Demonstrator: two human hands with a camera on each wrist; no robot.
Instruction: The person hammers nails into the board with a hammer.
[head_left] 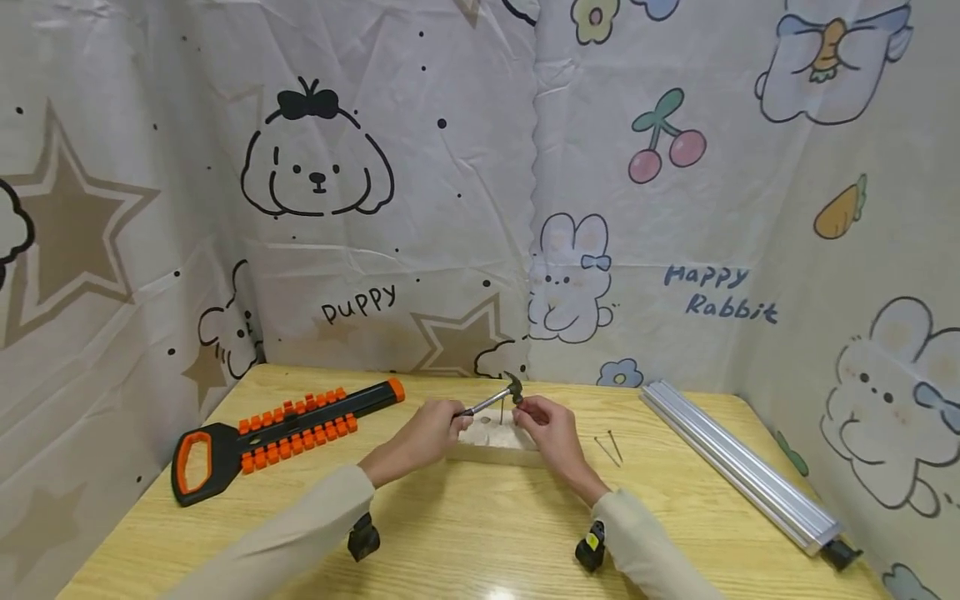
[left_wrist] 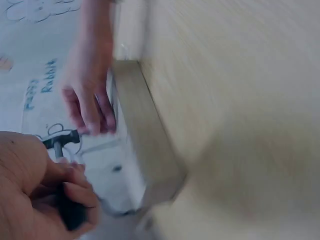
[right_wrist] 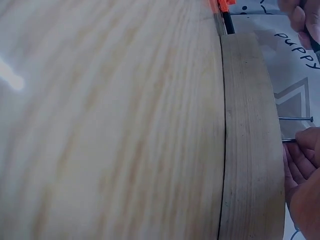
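My left hand grips a small claw hammer by its dark handle, the head raised over a pale wooden block. One nail stands upright in the block's top, as the right wrist view shows. Beside it, my right hand pinches a second nail against the block; its upper part is hidden by the fingers. The hammer head is close to the right hand's fingertips in the head view. In the left wrist view the hammer and both hands are blurred.
Two loose nails lie on the wooden table right of the block. At the left is a black holder with orange clips. A long silver metal bar lies along the right side. Printed cloth hangs behind the table.
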